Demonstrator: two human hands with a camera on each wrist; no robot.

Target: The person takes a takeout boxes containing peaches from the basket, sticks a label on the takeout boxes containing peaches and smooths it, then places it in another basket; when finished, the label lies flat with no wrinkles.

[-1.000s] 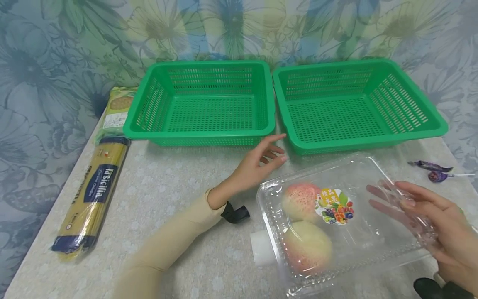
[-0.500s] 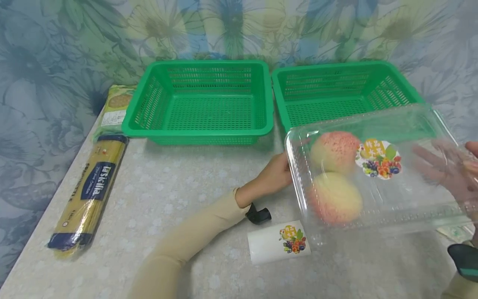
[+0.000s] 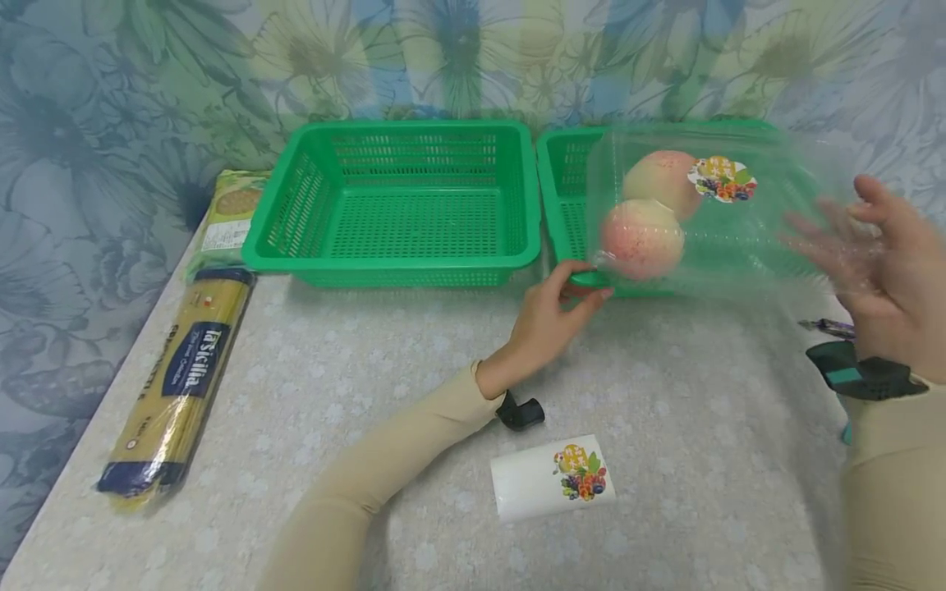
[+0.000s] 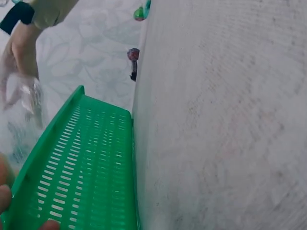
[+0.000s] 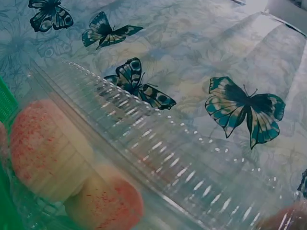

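Note:
My right hand (image 3: 897, 271) grips the right end of a clear plastic fruit box (image 3: 746, 238). The box hangs over the right green basket (image 3: 548, 185), tilted, with a round fruit sticker (image 3: 723, 179) on its lid. Two peaches (image 3: 643, 238) lie together at its left end; the right wrist view shows the same peaches (image 5: 48, 148) through ribbed plastic. At that basket's near left corner, my left hand (image 3: 543, 328) pinches the rim between thumb and fingers. The left wrist view has the slotted basket wall (image 4: 72, 167) close up, with fingertips (image 4: 49, 225) at its lower edge.
Another green basket (image 3: 392, 265) stands to the left. A spaghetti pack (image 3: 177, 386) and a green food bag (image 3: 229, 217) lie at the far left. Nearer me is a white roll (image 3: 528, 488) with a fruit sticker. A purple-wrapped sweet (image 3: 831, 328) lies beyond my right wrist.
The right hand has lifted the fruit box from near the table up and away over the right basket. My left hand has moved right and taken hold of that basket's rim.

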